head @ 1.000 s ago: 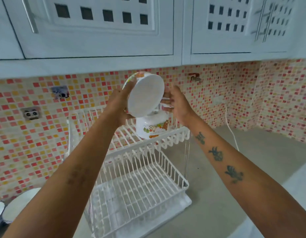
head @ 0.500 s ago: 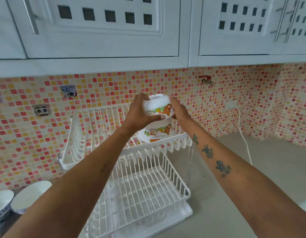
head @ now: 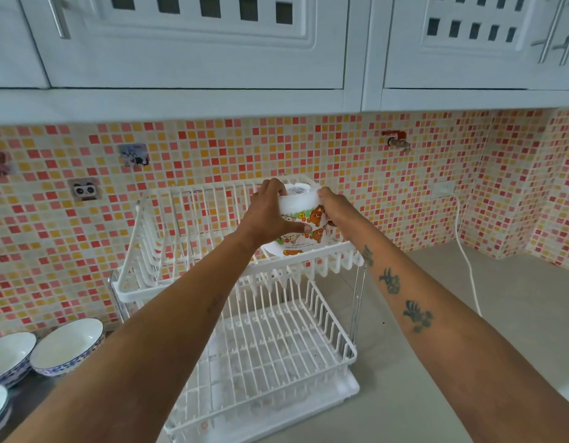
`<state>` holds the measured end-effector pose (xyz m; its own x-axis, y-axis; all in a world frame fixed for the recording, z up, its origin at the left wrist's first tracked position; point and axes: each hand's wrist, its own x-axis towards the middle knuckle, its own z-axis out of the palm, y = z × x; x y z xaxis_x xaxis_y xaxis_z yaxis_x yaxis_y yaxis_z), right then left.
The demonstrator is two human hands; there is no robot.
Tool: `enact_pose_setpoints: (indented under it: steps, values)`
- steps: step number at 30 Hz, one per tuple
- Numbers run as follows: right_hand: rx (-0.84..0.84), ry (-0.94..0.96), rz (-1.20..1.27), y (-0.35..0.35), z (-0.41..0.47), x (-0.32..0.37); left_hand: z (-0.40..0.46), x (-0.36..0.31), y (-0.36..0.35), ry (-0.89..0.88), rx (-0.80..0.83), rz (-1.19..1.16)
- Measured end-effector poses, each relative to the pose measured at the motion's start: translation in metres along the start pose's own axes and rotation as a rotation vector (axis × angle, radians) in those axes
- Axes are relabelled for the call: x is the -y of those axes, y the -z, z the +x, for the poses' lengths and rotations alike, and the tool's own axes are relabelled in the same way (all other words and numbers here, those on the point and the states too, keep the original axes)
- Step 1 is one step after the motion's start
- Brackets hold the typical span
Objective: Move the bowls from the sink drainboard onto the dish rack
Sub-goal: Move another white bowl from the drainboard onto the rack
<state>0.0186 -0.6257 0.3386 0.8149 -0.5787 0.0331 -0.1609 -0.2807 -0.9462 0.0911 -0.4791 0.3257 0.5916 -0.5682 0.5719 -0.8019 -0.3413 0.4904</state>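
Your hands hold an upturned bowl [head: 300, 207] on the dish rack [head: 193, 282].
Left hand [head: 270, 215] and right hand [head: 336, 209] clasp it atop another bowl [head: 296, 247].

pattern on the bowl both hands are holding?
White bowl printed with cartoon bears and small fruit; head view, the only one.

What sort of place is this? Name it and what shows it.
Most likely a home kitchen: a white two-tier dish rack stands on a grey countertop against a mosaic-tiled wall, with white wall cabinets overhead and bowls nearby.
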Motion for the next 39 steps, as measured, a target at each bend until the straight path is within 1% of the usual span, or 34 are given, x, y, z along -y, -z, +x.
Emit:
enact_pose_setpoints:
  steps: [4,7,18,21,24,27,29,32,36,39]
  values:
    - [0.011,-0.042,-0.094,-0.003,0.000,-0.004,-0.002,0.001,-0.001,-0.034,0.063,0.073]
    - [0.017,-0.051,-0.115,-0.004,0.000,-0.005,-0.004,0.001,-0.001,-0.040,0.096,0.102]
    - [-0.020,-0.032,-0.129,-0.006,-0.003,-0.004,-0.006,0.001,0.000,-0.023,0.118,0.115]
    - [-0.104,0.019,-0.168,-0.006,-0.005,-0.002,-0.007,0.001,0.000,-0.017,0.121,0.099]
    - [-0.263,0.153,-0.245,-0.010,-0.009,0.001,-0.008,0.000,-0.001,-0.006,0.116,0.071]
    - [-0.413,0.327,-0.253,-0.014,-0.012,0.004,-0.009,-0.002,0.006,0.035,0.052,0.008]
    - [-0.450,0.423,-0.185,-0.020,-0.020,0.010,-0.013,-0.004,0.016,0.060,-0.015,-0.040]
    - [-0.436,0.542,-0.083,-0.044,-0.035,0.026,-0.020,-0.001,0.033,0.137,-0.097,-0.131]
    - [-0.414,0.663,0.109,-0.095,-0.056,0.067,-0.037,0.007,0.074,0.275,-0.292,-0.318]
    - [-0.312,0.742,0.257,-0.140,-0.080,0.105,-0.057,0.015,0.123,0.321,-0.464,-0.390]
